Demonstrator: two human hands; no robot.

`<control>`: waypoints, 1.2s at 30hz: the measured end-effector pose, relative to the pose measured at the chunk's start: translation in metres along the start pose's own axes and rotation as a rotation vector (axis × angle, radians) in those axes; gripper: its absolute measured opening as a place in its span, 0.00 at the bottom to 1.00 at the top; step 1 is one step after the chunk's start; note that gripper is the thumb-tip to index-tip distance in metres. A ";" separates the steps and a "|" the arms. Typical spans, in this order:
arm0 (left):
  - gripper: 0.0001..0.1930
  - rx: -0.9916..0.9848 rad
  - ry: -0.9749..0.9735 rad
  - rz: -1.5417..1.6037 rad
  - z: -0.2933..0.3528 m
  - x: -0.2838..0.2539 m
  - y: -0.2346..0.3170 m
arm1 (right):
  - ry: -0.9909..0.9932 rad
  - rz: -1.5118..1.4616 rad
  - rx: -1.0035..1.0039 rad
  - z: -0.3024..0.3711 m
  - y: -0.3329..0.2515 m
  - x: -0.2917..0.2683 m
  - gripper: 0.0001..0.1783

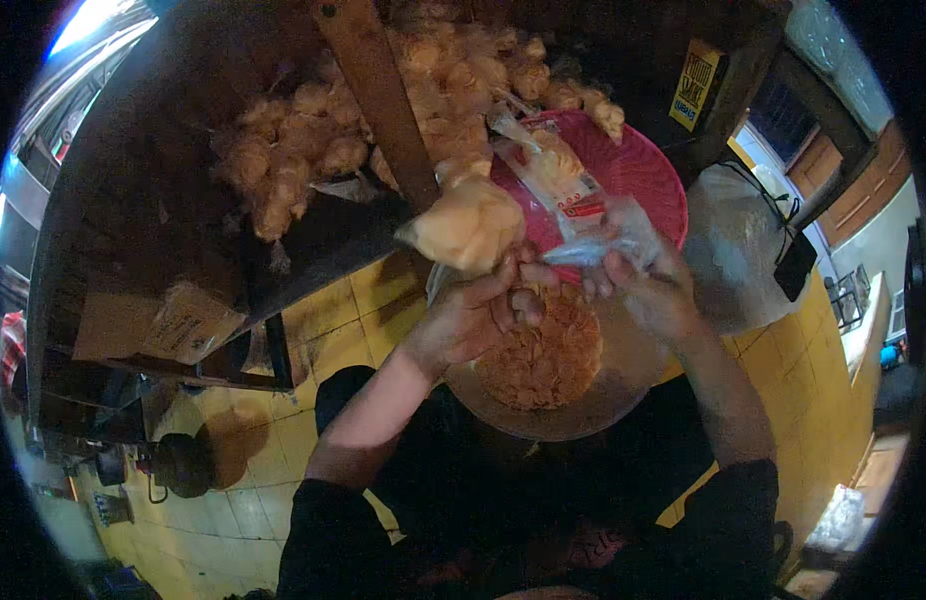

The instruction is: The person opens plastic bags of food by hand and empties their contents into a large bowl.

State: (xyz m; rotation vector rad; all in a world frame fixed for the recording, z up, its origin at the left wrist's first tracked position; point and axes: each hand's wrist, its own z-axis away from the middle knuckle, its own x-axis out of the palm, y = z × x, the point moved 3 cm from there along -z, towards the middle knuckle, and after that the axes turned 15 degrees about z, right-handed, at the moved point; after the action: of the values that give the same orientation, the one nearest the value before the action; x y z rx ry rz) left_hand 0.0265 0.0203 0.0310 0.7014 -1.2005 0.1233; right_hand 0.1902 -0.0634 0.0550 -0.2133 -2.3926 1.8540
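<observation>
My left hand [493,305] is closed at the lower end of a filled clear plastic bag [471,225], which is puffed out and holds pale yellowish pieces. Close on its right, my right hand [648,285] pinches thin, crumpled clear plastic [618,240]; whether this joins the filled bag I cannot tell. Beneath both hands, a wide round container [623,395] holds many flat orange-brown crisps [543,360]. Behind my right hand, a pink-red plastic basket [658,170] carries clear plastic packaging with red print [578,205].
A heap of filled bags [303,140] covers part of the dark table [113,200], behind a wooden post [378,95]. A yellow box [697,85] stands at the back right. Right of the basket sits a large translucent bag [733,250]. A cardboard box [158,320] lies at left, above yellow floor tiles [333,340].
</observation>
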 end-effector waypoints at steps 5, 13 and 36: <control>0.10 -0.492 -0.119 -0.345 -0.006 -0.040 -0.011 | -0.038 1.289 -0.674 0.000 -0.019 0.008 0.13; 0.10 0.237 -0.260 -1.500 -0.002 -0.014 -0.009 | -0.205 0.972 -0.088 -0.002 0.018 0.013 0.16; 0.12 0.360 -0.047 -0.957 -0.008 -0.025 -0.006 | -0.133 0.627 -0.059 -0.011 0.037 0.009 0.13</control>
State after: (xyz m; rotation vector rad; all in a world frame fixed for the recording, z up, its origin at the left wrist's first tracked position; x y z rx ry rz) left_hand 0.0258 0.0268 0.0050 1.5313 -0.7832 -0.4892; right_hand 0.1845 -0.0425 0.0218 -0.9723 -2.6809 2.0716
